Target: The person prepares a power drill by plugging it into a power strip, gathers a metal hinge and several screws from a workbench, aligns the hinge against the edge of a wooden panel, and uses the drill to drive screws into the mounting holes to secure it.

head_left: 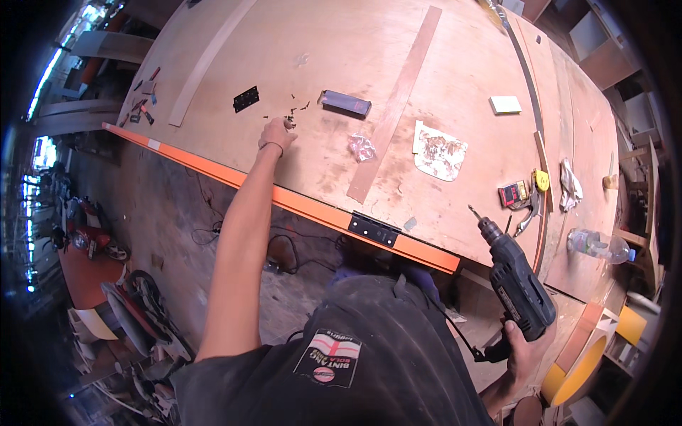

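My left hand (276, 133) reaches over the wooden table to a small heap of dark screws (291, 118), its fingers closed on screws at the heap. A few loose screws lie around it. In my right hand (524, 348), at the lower right, is a black corded power drill (522, 284) held by its handle, its bit tilted up and left above the table. Along the near table edge runs an orange strip (312, 206) with a black hinge (373, 229) lying on it. A second black hinge (246, 99) lies left of the screws.
A dark narrow box (346, 104), a clear plastic bag (361, 148), a stained white sheet (440, 150) and a wood strip (405, 92) lie mid-table. To the right are a white box (505, 105), a yellow tape measure (542, 179), a hammer (529, 213) and a plastic bottle (597, 245).
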Tool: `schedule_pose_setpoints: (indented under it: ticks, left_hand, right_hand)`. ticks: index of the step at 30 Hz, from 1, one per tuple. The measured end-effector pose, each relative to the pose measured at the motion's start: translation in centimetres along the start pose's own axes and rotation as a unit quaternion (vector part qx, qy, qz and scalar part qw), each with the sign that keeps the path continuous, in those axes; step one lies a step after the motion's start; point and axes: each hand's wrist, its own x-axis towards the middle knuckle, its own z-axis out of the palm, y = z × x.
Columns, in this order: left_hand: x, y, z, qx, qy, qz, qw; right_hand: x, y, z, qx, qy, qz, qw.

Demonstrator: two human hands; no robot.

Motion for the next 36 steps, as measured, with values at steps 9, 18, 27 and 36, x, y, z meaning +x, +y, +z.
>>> schedule_pose_setpoints:
  ticks: [9, 18, 27, 36]
  left_hand:
    - [5.7, -1.6, 3.9, -0.046, 0.020, 0.091, 0.995]
    - [6.4, -2.1, 3.0, -0.087, 0.151, 0.108, 0.979]
    - [-20.6, 10.8, -8.3, -0.719, -0.251, 0.055, 0.645]
    - [-36.9, 8.2, -1.4, -0.834, -0.356, -0.171, 0.386]
  right_hand:
    - [-4.9, 1.0, -1.7, -0.060, 0.115, 0.066, 0.989]
    - [-5.6, 0.2, 0.5, -0.022, 0.149, 0.056, 0.987]
    - [-5.7, -0.9, 0.4, -0.007, -0.018, 0.054, 0.998]
    - [-3.1, -3.1, 1.7, -0.153, -0.272, -0.059, 0.948]
